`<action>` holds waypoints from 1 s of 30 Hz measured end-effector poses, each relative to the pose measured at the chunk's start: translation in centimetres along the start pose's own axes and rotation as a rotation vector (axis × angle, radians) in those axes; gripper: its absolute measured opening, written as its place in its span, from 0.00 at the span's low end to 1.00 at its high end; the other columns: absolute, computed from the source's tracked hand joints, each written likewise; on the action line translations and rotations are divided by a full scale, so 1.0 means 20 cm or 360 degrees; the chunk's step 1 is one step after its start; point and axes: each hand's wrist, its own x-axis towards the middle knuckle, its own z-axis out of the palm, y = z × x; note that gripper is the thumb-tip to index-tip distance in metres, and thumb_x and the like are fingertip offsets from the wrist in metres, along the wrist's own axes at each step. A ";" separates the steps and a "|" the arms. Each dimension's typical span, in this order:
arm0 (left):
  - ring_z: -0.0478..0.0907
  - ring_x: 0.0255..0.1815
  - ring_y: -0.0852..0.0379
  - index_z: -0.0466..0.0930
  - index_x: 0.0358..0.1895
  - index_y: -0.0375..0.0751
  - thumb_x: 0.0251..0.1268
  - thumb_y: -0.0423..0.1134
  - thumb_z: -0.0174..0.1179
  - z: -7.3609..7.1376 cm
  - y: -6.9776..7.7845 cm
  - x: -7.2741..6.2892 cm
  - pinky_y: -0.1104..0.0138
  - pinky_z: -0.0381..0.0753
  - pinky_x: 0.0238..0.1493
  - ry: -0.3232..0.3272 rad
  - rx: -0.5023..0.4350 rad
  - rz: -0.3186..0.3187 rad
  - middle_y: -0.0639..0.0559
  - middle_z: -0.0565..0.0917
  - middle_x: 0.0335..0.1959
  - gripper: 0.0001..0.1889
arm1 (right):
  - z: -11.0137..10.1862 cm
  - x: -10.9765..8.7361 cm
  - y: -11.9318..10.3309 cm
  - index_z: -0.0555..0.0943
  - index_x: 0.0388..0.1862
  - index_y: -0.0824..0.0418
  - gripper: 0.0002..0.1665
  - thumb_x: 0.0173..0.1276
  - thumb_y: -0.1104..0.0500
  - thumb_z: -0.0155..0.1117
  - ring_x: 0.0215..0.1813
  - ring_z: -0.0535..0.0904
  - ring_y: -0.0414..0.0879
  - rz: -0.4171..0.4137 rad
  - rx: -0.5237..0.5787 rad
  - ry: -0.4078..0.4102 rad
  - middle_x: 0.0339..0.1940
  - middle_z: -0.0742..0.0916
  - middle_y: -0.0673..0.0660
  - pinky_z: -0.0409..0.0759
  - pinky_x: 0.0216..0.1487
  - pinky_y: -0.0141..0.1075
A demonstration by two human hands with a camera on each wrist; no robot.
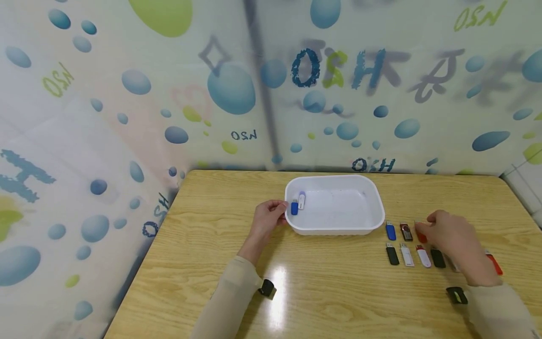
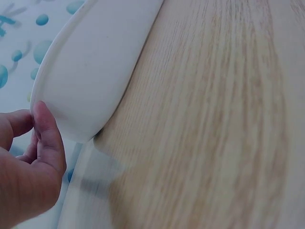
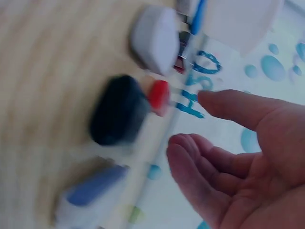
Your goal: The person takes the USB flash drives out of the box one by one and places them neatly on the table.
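At the left end of a white plastic basin [image 1: 338,228], my left hand [image 1: 267,217] pinches the rim between thumb and fingers. Two USB flash drives lie inside it near that end, a blue one [image 1: 294,207] and a white one [image 1: 301,201]. My right hand [image 1: 453,238] hovers over the rows of flash drives on the right, its thumb and fingers apart with nothing between them in the right wrist view. A red flash drive [image 1: 421,235] lies just by its fingertips. The hand partly covers a black drive [image 1: 438,258] and hides others behind it.
Left of the right hand lie a blue drive [image 1: 390,231], a dark red and silver one [image 1: 406,232], a black one [image 1: 392,254], and two white ones. Another red drive [image 1: 494,262] is beyond the wrist. A patterned curtain [image 1: 271,94] hangs behind the wooden table [image 1: 203,235].
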 end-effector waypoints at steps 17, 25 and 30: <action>0.82 0.34 0.56 0.82 0.54 0.29 0.76 0.38 0.63 -0.01 0.01 0.01 0.70 0.86 0.34 -0.0005 -0.0001 -0.0015 0.39 0.85 0.40 0.14 | -0.03 -0.09 -0.22 0.81 0.53 0.70 0.21 0.79 0.51 0.61 0.43 0.82 0.61 -0.0483 0.0273 0.0578 0.44 0.86 0.67 0.83 0.39 0.54; 0.81 0.34 0.56 0.81 0.55 0.29 0.76 0.38 0.62 0.00 0.01 0.01 0.70 0.86 0.34 0.0013 -0.0011 -0.0043 0.38 0.85 0.42 0.15 | 0.03 -0.07 -0.47 0.83 0.52 0.68 0.20 0.79 0.51 0.62 0.44 0.83 0.59 -0.0701 0.0345 0.0497 0.43 0.88 0.64 0.84 0.44 0.57; 0.81 0.34 0.55 0.81 0.55 0.29 0.77 0.37 0.62 0.00 0.01 0.00 0.70 0.86 0.35 0.0008 -0.0017 -0.0046 0.39 0.85 0.42 0.14 | 0.06 -0.05 -0.63 0.84 0.55 0.67 0.19 0.79 0.52 0.62 0.45 0.84 0.56 -0.0846 0.0286 0.0380 0.44 0.88 0.60 0.84 0.46 0.54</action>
